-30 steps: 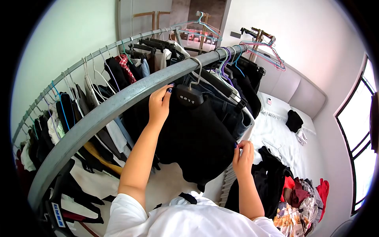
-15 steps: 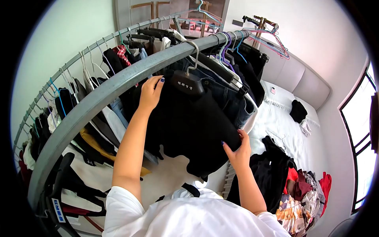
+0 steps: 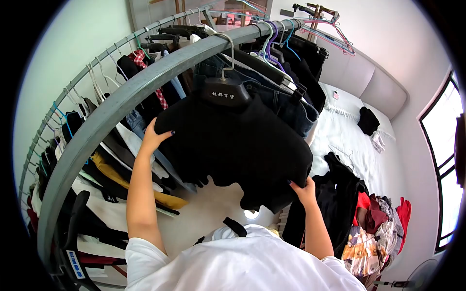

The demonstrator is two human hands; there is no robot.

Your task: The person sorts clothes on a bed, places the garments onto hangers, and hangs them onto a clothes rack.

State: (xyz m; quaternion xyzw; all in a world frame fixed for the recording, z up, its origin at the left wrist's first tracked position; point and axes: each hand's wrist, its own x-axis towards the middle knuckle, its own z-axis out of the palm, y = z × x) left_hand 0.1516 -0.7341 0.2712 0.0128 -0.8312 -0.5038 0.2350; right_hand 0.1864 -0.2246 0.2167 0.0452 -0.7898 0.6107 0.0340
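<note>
A black top hangs from a wide dark hanger with pale lettering, its metal hook over the grey rail. My left hand pinches the top's left shoulder edge, thumb in front. At its lower right edge, my right hand holds the fabric between thumb and fingers. The top is spread wide between both hands, with an uneven lower edge. Dark blue jeans hang just behind it on a clip hanger.
More clothes hang on the curved rack at the left. Empty wire hangers cluster at the rail's far end. On the right, a bed carries black garments and a colourful clothes pile. A fan stands lower right.
My left hand has moved down and left from beside the hanger to the top's shoulder edge. My right hand has shifted slightly down and right, and the top is spread wider.
</note>
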